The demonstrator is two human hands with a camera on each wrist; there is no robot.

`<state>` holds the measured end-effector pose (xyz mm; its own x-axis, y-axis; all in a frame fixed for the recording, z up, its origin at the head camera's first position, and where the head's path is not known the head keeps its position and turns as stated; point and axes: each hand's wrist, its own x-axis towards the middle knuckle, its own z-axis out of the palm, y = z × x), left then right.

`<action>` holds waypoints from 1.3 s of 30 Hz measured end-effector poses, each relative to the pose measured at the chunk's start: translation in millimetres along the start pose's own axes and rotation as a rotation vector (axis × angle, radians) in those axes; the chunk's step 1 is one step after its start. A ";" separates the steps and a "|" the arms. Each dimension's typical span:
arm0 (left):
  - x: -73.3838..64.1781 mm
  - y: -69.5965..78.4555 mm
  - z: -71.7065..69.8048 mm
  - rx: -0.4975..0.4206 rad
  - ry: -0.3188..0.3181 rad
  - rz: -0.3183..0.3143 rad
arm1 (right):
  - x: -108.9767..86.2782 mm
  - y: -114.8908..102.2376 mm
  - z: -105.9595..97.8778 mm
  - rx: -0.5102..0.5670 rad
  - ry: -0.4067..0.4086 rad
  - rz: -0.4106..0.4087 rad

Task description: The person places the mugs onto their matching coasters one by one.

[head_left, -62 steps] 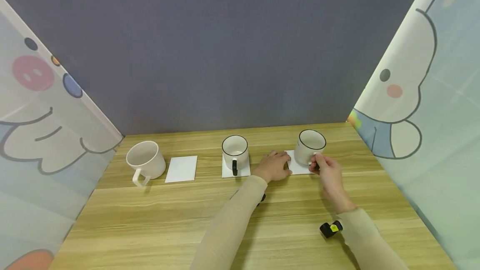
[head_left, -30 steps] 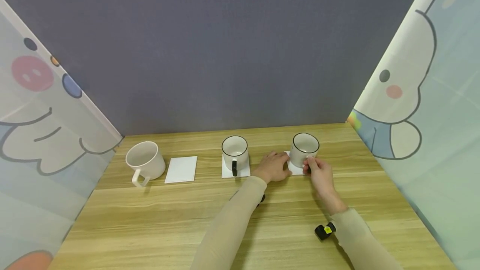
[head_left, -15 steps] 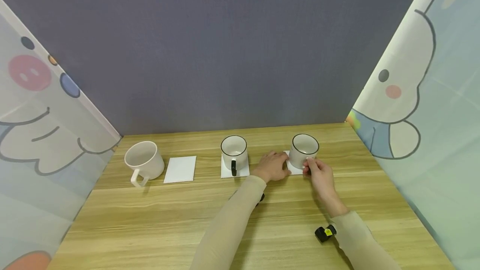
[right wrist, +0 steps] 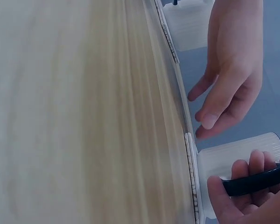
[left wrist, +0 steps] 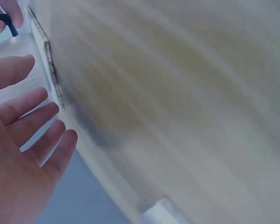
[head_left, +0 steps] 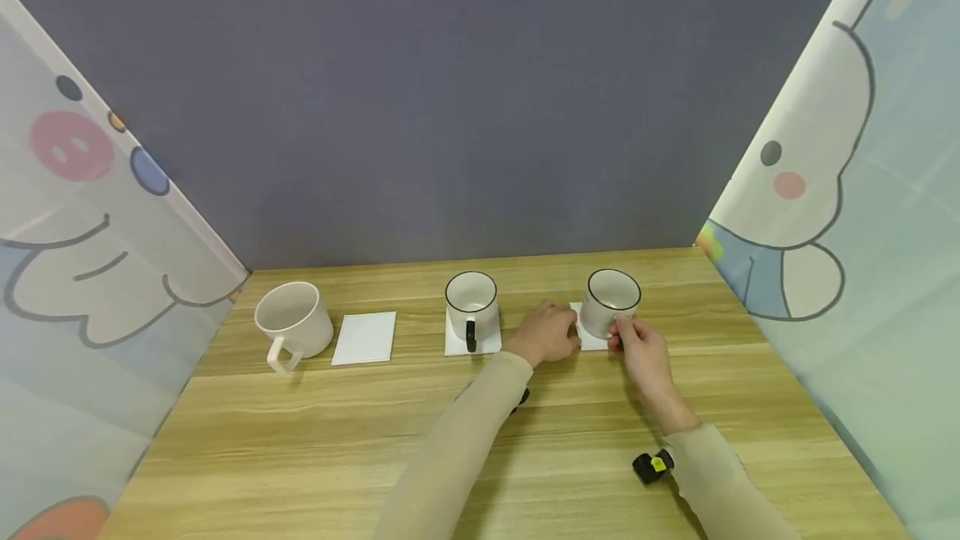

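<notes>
A white mug with a black rim (head_left: 609,307) stands on a white coaster (head_left: 587,342) at the right of the wooden table. My right hand (head_left: 645,354) pinches its handle; the right wrist view shows the fingers curled round that black handle (right wrist: 256,182). Beside the coaster's left edge lies my left hand (head_left: 546,333), its fingers spread and relaxed, fingertips right at the edge. In the left wrist view, the left hand (left wrist: 28,149) has nothing in its palm.
A matching mug (head_left: 470,307) sits on another coaster (head_left: 454,347) left of my left hand, black handle toward me. Further left are a bare white coaster (head_left: 364,338) and a plain white mug (head_left: 296,325). A dark grey wall (head_left: 465,107) closes the table's back.
My right hand has slid the mug left on its coaster, mostly between the two oldest frames; it has since stayed nearly still. The left hand has kept its place.
</notes>
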<state>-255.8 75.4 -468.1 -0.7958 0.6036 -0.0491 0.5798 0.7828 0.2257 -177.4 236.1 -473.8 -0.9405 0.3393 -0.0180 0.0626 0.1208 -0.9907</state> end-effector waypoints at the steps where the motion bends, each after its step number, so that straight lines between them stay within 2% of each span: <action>1: -0.9 0.2 -1.9 0.009 0.003 0.012 | 0.6 0.4 -1.1 -0.011 -0.005 -0.002; 14: -30.6 4.0 -30.6 0.196 -0.010 0.203 | 1.4 1.6 -3.4 -0.037 0.016 -0.025; 18: -42.4 5.2 -38.8 0.278 -0.013 0.237 | 1.8 1.2 -4.9 -0.083 0.014 -0.028; 23: -59.4 6.1 -50.0 0.342 -0.017 0.271 | 3.2 0.9 -4.7 -0.087 -0.001 -0.026; 31: -84.9 3.7 -66.4 0.385 0.022 0.352 | 2.5 -1.0 -4.5 -0.038 -0.016 -0.008; 39: -105.5 -13.8 -78.8 0.348 0.092 0.373 | 2.0 -2.2 -4.4 -0.020 -0.019 -0.006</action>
<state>-193.6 -10.9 -389.3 -0.5265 0.8479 0.0624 0.8385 0.5300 -0.1265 -178.0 240.5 -471.0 -0.9471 0.3205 -0.0152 0.0636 0.1411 -0.9880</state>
